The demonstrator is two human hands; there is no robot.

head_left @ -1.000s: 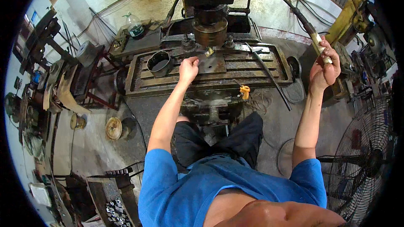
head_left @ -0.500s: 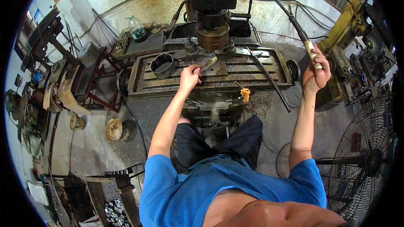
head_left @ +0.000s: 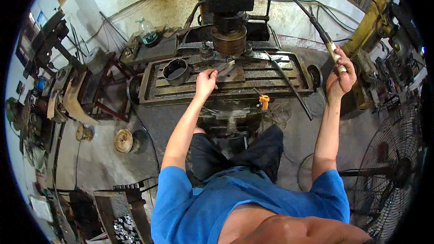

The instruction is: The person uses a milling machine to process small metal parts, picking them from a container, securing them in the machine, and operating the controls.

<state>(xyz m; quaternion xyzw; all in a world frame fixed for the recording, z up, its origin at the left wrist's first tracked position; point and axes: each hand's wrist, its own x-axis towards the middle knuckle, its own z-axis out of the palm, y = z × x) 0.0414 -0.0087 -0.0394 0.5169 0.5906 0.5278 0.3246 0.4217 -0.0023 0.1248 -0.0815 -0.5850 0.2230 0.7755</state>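
My left hand (head_left: 206, 83) is closed around the handle of a small brush (head_left: 227, 66). The bristles point toward the area below the spindle (head_left: 229, 40) of a large drilling machine, above its slotted metal table (head_left: 160, 91). Left of that hand, a dark round pot (head_left: 176, 73) with dark liquid stands on the table. My right hand (head_left: 341, 77) is raised at the right, its fingers wrapped round the pale grip of a long lever (head_left: 322, 32) that slopes up to the machine head. Whatever lies directly beneath the spindle is too small to make out.
A long dark bar (head_left: 289, 83) lies across the table's right side and overhangs its front edge. An orange tool (head_left: 264, 101) sits at the front edge. A big fan (head_left: 398, 171) stands at lower right. Metal pieces fill a box (head_left: 124, 228) at lower left.
My left hand and the brush have shifted slightly to the right. My right hand stays on the lever, which has hardly moved.
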